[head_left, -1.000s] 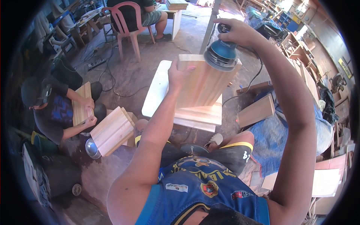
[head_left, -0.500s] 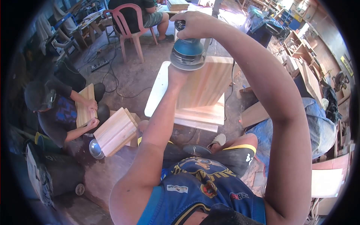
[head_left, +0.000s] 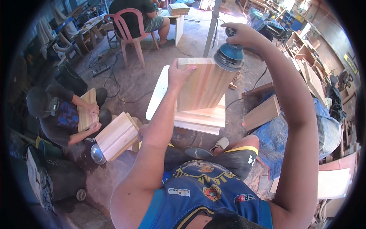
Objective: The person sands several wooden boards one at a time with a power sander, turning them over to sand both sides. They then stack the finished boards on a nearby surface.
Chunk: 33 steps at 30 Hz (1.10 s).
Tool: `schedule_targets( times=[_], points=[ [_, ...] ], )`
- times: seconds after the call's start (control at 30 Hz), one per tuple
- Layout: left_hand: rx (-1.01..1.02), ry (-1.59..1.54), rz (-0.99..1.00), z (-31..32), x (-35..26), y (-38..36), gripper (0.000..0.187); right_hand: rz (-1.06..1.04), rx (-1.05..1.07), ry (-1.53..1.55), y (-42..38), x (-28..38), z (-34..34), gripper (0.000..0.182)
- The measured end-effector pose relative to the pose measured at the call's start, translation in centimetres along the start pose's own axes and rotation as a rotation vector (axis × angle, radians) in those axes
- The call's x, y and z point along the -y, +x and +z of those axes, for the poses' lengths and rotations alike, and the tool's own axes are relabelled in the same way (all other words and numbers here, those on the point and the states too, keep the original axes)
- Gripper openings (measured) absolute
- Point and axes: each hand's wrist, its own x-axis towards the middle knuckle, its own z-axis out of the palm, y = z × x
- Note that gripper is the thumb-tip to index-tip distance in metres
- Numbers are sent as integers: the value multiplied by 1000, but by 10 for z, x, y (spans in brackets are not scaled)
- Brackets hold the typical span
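Note:
My right hand (head_left: pixel 242 35) is wrapped over the top of a teal and black orbital sander (head_left: pixel 230 55). The sander's round pad is at the top right corner of an upright striped wooden board (head_left: pixel 204 86). At that board's upper left corner, my left hand (head_left: pixel 179 77) grips the edge, its thumb on the near face. The board stands on another wooden board (head_left: pixel 207 117) lying flat. Beneath them is a white rounded surface (head_left: pixel 155 100), partly covered.
A co-worker (head_left: pixel 57 110) sits at left, both hands on a board (head_left: pixel 87 108). More boards (head_left: pixel 118 135) stand nearby beside a metal bowl (head_left: pixel 98 154). Behind, another person sits on a pink chair (head_left: pixel 129 28). A post (head_left: pixel 212 30), cords and a blue tarp (head_left: pixel 272 135) are around.
The sander in my right hand has moved right along the board's top edge, from the left corner to the right one. My left hand, earlier partly behind it, now shows fully.

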Motion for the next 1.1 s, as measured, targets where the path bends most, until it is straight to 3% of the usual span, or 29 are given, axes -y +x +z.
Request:
schedule_targets(
  times=[0.27, 0.33, 0.37, 0.43, 0.47, 0.5, 0.57, 0.63, 0.77, 0.83, 1.1],
  points=[
    [-60, 91, 43, 4, 11, 4, 51, -75, -19, 33, 9, 29, 4, 69],
    [-69, 92, 10, 4, 10, 4, 71, -143, -50, 23, 23, 52, 13, 70],
    [-63, 95, 10, 3, 8, 2, 71, -156, -7, 32, 29, 65, 14, 70],
    [-25, 162, -60, 1, -6, -1, 51, -249, -3, 36, 49, 101, 24, 68],
    [-1, 158, -55, 6, 5, 3, 51, -310, -44, 31, 59, 110, 34, 66],
    [-12, 90, 171, 7, 28, 8, 48, -328, -9, -15, 60, 124, 30, 65],
    [-16, 10, 394, 9, 33, 7, 46, -324, 1, -17, 64, 134, 34, 66],
    [-11, -52, 242, 3, 5, -3, 43, -241, 27, -6, 60, 137, 32, 68],
    [14, -103, 63, 2, -4, -3, 44, -276, -29, -6, 47, 94, 26, 69],
    [-4, -49, -23, 0, -11, -9, 44, -180, 25, -7, 32, 68, 14, 71],
    [-25, -52, -15, 2, -22, -7, 43, -11, -50, -29, -9, -58, -7, 66]
  ],
)
